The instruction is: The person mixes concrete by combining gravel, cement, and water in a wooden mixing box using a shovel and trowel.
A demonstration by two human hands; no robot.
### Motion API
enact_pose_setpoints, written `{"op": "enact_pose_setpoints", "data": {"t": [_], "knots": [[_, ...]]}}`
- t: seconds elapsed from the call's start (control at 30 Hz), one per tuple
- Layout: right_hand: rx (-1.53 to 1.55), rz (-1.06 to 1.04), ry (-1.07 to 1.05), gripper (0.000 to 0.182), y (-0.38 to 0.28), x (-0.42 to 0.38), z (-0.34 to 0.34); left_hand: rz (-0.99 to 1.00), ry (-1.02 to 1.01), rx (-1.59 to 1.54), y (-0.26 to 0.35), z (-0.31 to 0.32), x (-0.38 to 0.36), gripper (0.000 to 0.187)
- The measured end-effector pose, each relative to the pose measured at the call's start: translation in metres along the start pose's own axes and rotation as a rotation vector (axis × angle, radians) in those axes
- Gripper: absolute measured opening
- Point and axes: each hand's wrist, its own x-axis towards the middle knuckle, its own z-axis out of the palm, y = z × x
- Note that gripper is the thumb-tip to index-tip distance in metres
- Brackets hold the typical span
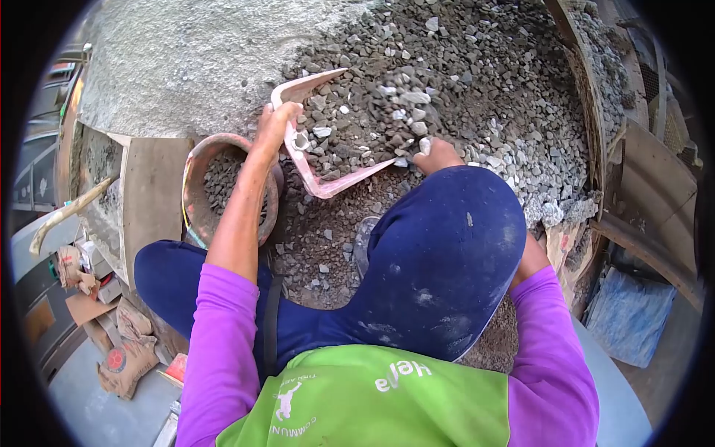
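My left hand (277, 125) grips the back edge of a worn, pinkish-white dustpan-like scoop (328, 188), its open side facing right into the gravel (506, 89). Grey stones lie between the scoop's side walls. Just past my raised knee, my right hand (441, 156) is low over the gravel by the scoop's near tip. Its fingers are curled round something pale that I cannot make out. Some stones (408, 100) above that hand are smeared by motion. Left of the scoop stands a round bucket (195, 175) with gravel inside, partly hidden by my left forearm.
Rough pale concrete or sand (186, 67) rises at the upper left. A wooden board (153, 201) stands left of the bucket. At right, a plank edge (585, 82) bounds the gravel, with a blue sheet (629, 313) beyond. A torn paper sack (128, 361) lies lower left.
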Motion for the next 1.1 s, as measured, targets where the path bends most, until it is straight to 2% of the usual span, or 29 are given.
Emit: {"op": "enact_pose_setpoints", "data": {"t": [0.07, 0.2, 0.23, 0.3, 0.33, 0.37, 0.4, 0.43, 0.53, 0.57, 0.67, 0.7, 0.73, 0.8, 0.87, 0.9, 1.0, 1.03, 1.1], "knots": [[-0.063, -0.064, -0.04, 0.044, -0.042, -0.016, -0.003, 0.017, 0.012, -0.024, -0.011, -0.003, 0.002, 0.032], [-0.17, -0.233, -0.153, 0.043, -0.079, -0.024, -0.033, -0.012, -0.056, -0.067, -0.022, -0.01, 0.009, 0.035], [-0.159, -0.204, -0.072, 0.04, -0.076, -0.008, -0.041, -0.023, -0.061, -0.096, -0.016, -0.007, 0.003, 0.036], [-0.07, -0.178, 0.121, 0.041, -0.044, 0.034, -0.076, -0.063, -0.057, -0.073, -0.022, -0.012, 0.004, 0.04], [-0.163, -0.11, 0.255, 0.041, -0.017, 0.071, -0.091, -0.028, -0.037, -0.09, -0.021, -0.01, 0.003, 0.04], [-0.127, -0.069, 0.373, 0.043, 0.009, 0.096, -0.107, 0.007, -0.019, -0.105, -0.02, -0.006, 0.0, 0.041], [-0.046, 0.086, 0.352, 0.043, 0.036, 0.124, -0.119, 0.041, 0.0, -0.12, -0.019, -0.003, -0.003, 0.041], [0.01, 0.101, 0.377, 0.04, 0.079, 0.163, -0.115, -0.05, -0.003, -0.143, -0.014, -0.004, -0.005, 0.042], [-0.02, -0.096, 0.399, 0.036, 0.073, 0.164, -0.089, 0.003, 0.021, -0.068, -0.021, -0.005, 0.001, 0.043], [0.171, 0.038, 0.183, 0.035, 0.061, 0.154, -0.092, -0.005, 0.031, -0.068, -0.027, -0.003, -0.003, 0.043], [0.201, 0.058, 0.04, 0.033, 0.054, 0.14, -0.08, 0.046, 0.058, -0.07, -0.032, -0.002, 0.008, 0.043], [0.266, 0.008, 0.009, 0.029, 0.041, 0.125, -0.08, 0.072, 0.064, -0.071, -0.033, -0.002, 0.013, 0.043], [0.286, 0.028, -0.093, 0.026, 0.033, 0.117, -0.076, 0.086, 0.067, -0.066, -0.037, -0.002, 0.011, 0.043], [0.302, 0.058, -0.167, 0.025, -0.003, 0.076, -0.061, 0.044, 0.053, -0.074, -0.036, -0.002, 0.008, 0.044], [0.278, -0.021, -0.212, 0.027, -0.009, 0.065, -0.043, 0.048, 0.052, -0.05, -0.04, -0.002, 0.01, 0.045], [0.137, -0.053, -0.222, 0.03, -0.012, 0.062, -0.042, 0.049, 0.067, -0.071, -0.043, -0.005, 0.01, 0.044], [0.105, -0.17, -0.209, 0.032, -0.018, 0.03, -0.024, 0.07, 0.083, -0.105, -0.049, 0.0, 0.008, 0.044], [-0.062, -0.258, -0.127, 0.038, -0.028, 0.014, -0.028, 0.091, 0.089, -0.095, -0.05, 0.0, 0.003, 0.043], [-0.081, -0.349, -0.2, 0.036, -0.048, -0.014, -0.043, 0.086, 0.083, -0.141, -0.049, 0.0, 0.0, 0.042]]}}
